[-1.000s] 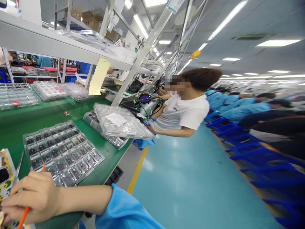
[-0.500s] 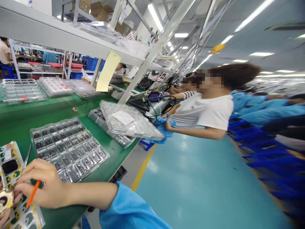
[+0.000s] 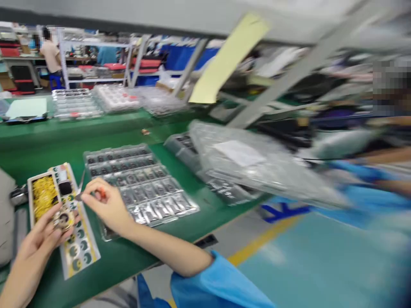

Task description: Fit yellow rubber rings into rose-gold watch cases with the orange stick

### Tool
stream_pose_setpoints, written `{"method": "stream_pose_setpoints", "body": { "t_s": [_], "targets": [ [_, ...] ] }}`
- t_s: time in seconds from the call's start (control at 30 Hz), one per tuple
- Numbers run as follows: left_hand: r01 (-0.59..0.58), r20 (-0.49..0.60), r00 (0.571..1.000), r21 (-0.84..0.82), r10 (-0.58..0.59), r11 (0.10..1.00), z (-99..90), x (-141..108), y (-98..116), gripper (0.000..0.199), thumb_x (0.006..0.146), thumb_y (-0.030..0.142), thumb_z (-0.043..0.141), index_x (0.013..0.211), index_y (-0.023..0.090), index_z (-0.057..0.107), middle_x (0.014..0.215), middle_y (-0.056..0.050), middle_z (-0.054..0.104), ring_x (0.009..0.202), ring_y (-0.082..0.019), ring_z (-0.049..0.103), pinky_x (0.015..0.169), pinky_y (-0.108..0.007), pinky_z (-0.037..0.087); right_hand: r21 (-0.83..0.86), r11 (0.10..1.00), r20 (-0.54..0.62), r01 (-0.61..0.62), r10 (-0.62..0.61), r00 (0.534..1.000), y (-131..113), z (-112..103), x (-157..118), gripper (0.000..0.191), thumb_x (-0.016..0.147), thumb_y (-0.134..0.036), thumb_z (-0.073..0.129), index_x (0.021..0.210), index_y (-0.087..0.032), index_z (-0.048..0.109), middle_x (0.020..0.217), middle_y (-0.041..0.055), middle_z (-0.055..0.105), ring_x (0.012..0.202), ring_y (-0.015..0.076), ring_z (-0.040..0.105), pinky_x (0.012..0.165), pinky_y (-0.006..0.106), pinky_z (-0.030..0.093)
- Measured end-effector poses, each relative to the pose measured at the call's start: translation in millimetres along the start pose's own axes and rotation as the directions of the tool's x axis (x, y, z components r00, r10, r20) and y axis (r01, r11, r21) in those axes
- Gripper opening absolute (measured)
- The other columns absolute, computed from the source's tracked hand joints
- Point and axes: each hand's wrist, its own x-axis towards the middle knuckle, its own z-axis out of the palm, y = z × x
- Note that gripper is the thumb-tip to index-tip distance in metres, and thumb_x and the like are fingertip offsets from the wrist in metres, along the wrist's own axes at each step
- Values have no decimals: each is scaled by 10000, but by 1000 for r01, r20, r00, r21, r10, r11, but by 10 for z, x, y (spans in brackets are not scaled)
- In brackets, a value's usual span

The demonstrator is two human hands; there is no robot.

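My left hand (image 3: 41, 239) is closed around a round gold watch case (image 3: 63, 219) with a dark centre. To its right, my right hand (image 3: 107, 205) has its fingers curled round an orange pen-like tool (image 3: 102, 192), mostly hidden by the hand. Its thumb and forefinger pinch together; a small dark piece shows at their tips, too blurred to name. Slim metal tweezers (image 3: 82, 180) point upward beside these fingertips; whether the hand grips them I cannot tell. Below both hands lies a sheet of round green and yellow stickers (image 3: 81, 252). A white tray of yellow bits (image 3: 32, 179) sits beyond the left hand.
A clear compartment tray of small dark parts (image 3: 138, 171) lies right of my right hand on the green table (image 3: 125, 261). Stacked clear trays (image 3: 237, 160) overhang the table edge. A yellow paper strip (image 3: 229, 60) hangs from the shelf. A co-worker's blurred arm (image 3: 394, 186) is far right.
The view has swung left, bringing my left hand and the yellow bits fully into sight. My right hand has drawn back from the watch case, with a gap now between them.
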Motion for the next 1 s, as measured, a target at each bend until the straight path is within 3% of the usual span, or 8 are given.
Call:
{"method": "stream_pose_setpoints", "body": {
  "t_s": [0.17, 0.33, 0.57, 0.83, 1.0],
  "targets": [
    [-150, 129, 980, -41, 154, 988, 152, -43, 44, 574, 848, 382, 710, 1362, 217, 514, 1212, -101, 689, 1113, -247, 656, 1010, -351, 515, 119, 982, 64, -145, 139, 988, -8, -49, -31, 89, 790, -227, 631, 708, -196, 619, 767, 6, 588, 668, 130, 467, 567, 264, 340],
    [-237, 206, 948, -43, 241, 971, 219, -81, 17, 455, 907, 327, 639, 1341, 237, 538, 1194, -86, 689, 1110, -229, 648, 1013, -371, 509, 50, 966, 161, -255, 244, 956, -84, -28, -119, 101, 753, -247, 655, 661, -205, 646, 799, 19, 593, 673, 134, 486, 561, 269, 351],
    [-294, 220, 931, -18, 291, 956, 271, -119, -4, 382, 935, 254, 583, 1316, 261, 561, 1288, -69, 610, 1206, -237, 574, 1023, -371, 511, -23, 974, 282, -224, 221, 934, -153, -41, -156, 129, 814, -243, 638, 695, -211, 678, 841, 30, 607, 705, 136, 537, 588, 270, 420],
    [-300, 235, 930, 33, 284, 953, 291, -147, -11, 375, 952, 232, 534, 1324, 282, 542, 1272, -51, 609, 1178, -219, 579, 1030, -365, 494, -65, 980, 272, -189, 199, 941, -143, -44, -176, 142, 841, -228, 617, 706, -219, 661, 815, 20, 616, 672, 130, 544, 587, 271, 445],
    [-308, 205, 934, 53, 292, 950, 318, -151, -35, 369, 941, 243, 541, 1310, 251, 538, 1115, -58, 646, 1028, -195, 624, 983, -348, 510, -97, 986, 236, -133, 152, 960, -147, -11, -194, 153, 835, -202, 620, 685, -219, 646, 797, 14, 622, 660, 126, 544, 557, 258, 446]
  ]
}}
